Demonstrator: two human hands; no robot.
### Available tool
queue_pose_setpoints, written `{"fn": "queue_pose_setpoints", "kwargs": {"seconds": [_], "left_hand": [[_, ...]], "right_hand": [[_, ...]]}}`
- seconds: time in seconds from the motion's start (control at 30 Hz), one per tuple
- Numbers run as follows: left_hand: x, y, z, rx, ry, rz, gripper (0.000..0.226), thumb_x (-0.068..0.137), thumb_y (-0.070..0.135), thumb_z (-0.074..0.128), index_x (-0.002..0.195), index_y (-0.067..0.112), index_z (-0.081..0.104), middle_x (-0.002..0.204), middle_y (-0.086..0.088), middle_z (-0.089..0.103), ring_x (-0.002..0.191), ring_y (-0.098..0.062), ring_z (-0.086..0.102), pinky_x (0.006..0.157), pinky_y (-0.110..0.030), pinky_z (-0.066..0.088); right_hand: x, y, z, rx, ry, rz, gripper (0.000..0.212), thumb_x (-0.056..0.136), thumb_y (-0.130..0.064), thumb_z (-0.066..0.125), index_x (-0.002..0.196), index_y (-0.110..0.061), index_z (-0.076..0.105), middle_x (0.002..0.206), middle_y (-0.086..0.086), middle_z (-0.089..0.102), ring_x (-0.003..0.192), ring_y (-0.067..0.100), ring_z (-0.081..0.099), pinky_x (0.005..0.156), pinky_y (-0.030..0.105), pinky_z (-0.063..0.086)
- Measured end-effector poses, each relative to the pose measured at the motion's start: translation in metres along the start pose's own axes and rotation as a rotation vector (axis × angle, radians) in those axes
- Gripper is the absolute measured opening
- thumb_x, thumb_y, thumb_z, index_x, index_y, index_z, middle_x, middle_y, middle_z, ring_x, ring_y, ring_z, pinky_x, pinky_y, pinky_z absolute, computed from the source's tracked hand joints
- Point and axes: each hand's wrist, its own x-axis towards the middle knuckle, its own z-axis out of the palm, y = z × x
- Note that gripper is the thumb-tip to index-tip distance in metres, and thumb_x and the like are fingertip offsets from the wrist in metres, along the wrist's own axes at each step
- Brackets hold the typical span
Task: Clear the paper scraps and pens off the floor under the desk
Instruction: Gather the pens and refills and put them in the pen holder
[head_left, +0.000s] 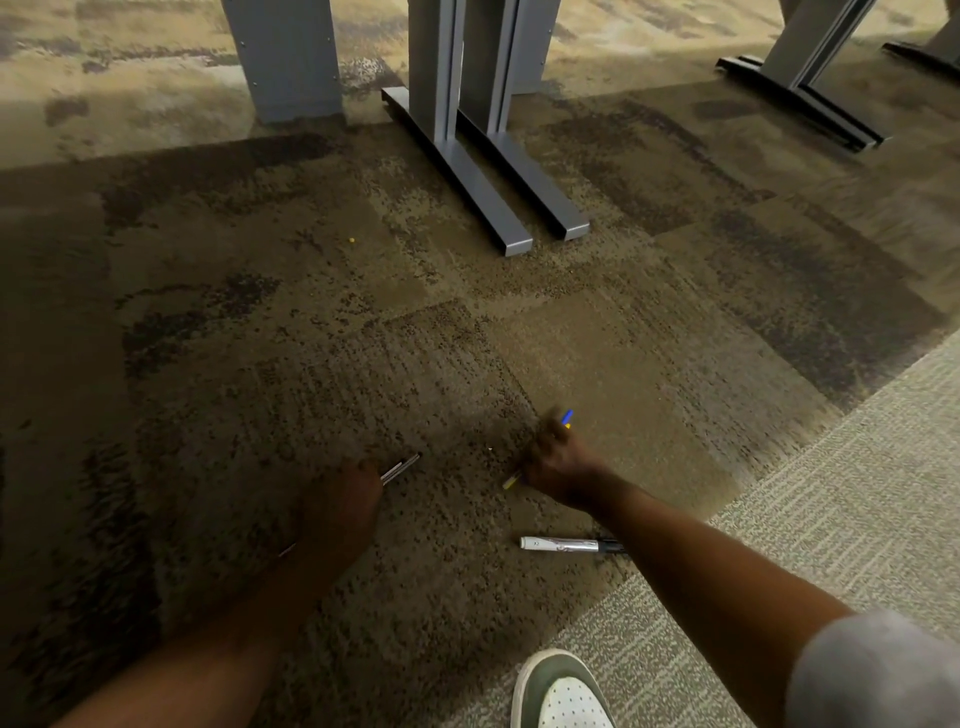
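- Gripping dark pens (401, 468), my left hand (340, 512) is closed around them, low over the carpet (260, 338).
- My right hand (558, 470) is clenched on a yellow-and-blue pen (567, 417).
- White marker (566, 544) lies on the carpet beneath my right forearm.
- Grey desk legs (493, 208) stand well beyond.

We see rough, mottled carpet (260, 312) under smooth grey metal desk feet (498, 208) with a dull sheen. The marker (566, 544) on it looks like glossy plastic.
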Motion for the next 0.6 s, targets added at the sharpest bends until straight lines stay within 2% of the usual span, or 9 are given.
{"fn": "queue_pose_setpoints", "kwargs": {"seconds": [0.1,0.2,0.3,0.4,0.43,0.5,0.53,0.6], "left_hand": [[-0.003,0.000,0.002,0.001,-0.010,0.014,0.021,0.100,0.020,0.040,0.117,0.014,0.051,0.120,-0.007,0.058,0.104,-0.022,0.062,0.087,-0.034,0.053],[-0.005,-0.007,0.012,0.044,0.055,0.047,0.023,0.102,0.020,0.034,0.120,0.014,0.047,0.121,-0.006,0.056,0.104,-0.021,0.061,0.086,-0.033,0.051],[-0.006,-0.013,0.022,0.139,0.087,0.052,0.027,0.103,0.019,0.030,0.125,0.010,0.044,0.122,-0.009,0.056,0.104,-0.021,0.059,0.084,-0.032,0.050],[-0.003,-0.017,0.024,0.148,0.050,0.049,0.037,0.100,0.019,0.038,0.134,0.002,0.037,0.122,-0.017,0.058,0.107,-0.030,0.058,0.087,-0.037,0.049],[-0.004,-0.020,0.018,0.134,0.083,0.061,0.039,0.096,0.019,0.048,0.130,0.000,0.042,0.114,-0.019,0.062,0.101,-0.032,0.060,0.082,-0.038,0.051],[-0.007,-0.028,0.005,0.109,0.162,0.139,0.037,0.072,0.015,0.076,0.101,-0.002,0.059,0.073,-0.017,0.067,0.066,-0.032,0.064,0.056,-0.033,0.053],[-0.009,-0.033,-0.005,0.115,0.207,0.165,0.039,0.060,0.011,0.081,0.089,-0.001,0.058,0.056,-0.014,0.062,0.052,-0.029,0.059,0.045,-0.030,0.049],[-0.014,-0.048,-0.030,0.114,0.256,0.174,0.047,0.053,0.009,0.080,0.088,-0.001,0.051,0.049,-0.013,0.056,0.044,-0.028,0.054,0.041,-0.029,0.045]], "right_hand": [[0.016,-0.013,-0.008,0.081,0.085,-0.018,0.009,0.076,-0.021,0.070,0.067,-0.016,0.071,0.062,0.002,0.063,0.058,0.023,0.061,0.069,0.039,0.055],[0.030,-0.023,-0.016,0.169,0.198,-0.033,0.013,0.080,-0.013,0.064,0.068,-0.011,0.067,0.064,0.005,0.061,0.060,0.024,0.058,0.065,0.037,0.054],[0.042,-0.030,-0.026,0.263,0.283,-0.056,0.007,0.083,-0.011,0.062,0.081,-0.006,0.066,0.073,0.008,0.061,0.066,0.025,0.059,0.060,0.036,0.054],[0.054,-0.031,-0.041,0.332,0.369,-0.046,0.018,0.089,-0.012,0.051,0.088,-0.004,0.067,0.072,0.009,0.060,0.066,0.026,0.058,0.058,0.036,0.053],[0.057,-0.032,-0.047,0.347,0.402,-0.036,0.022,0.091,-0.012,0.048,0.090,-0.003,0.068,0.073,0.009,0.060,0.066,0.027,0.058,0.059,0.036,0.053],[0.063,-0.031,-0.062,0.365,0.455,-0.022,0.024,0.093,-0.011,0.045,0.095,-0.002,0.067,0.075,0.011,0.061,0.068,0.028,0.058,0.060,0.038,0.054],[0.065,-0.030,-0.071,0.370,0.476,-0.021,0.023,0.093,-0.010,0.046,0.097,-0.001,0.067,0.077,0.011,0.061,0.069,0.028,0.058,0.060,0.039,0.054],[0.070,-0.024,-0.091,0.366,0.523,-0.029,0.020,0.093,-0.010,0.048,0.098,-0.002,0.066,0.078,0.010,0.061,0.070,0.027,0.058,0.062,0.039,0.054]]}}
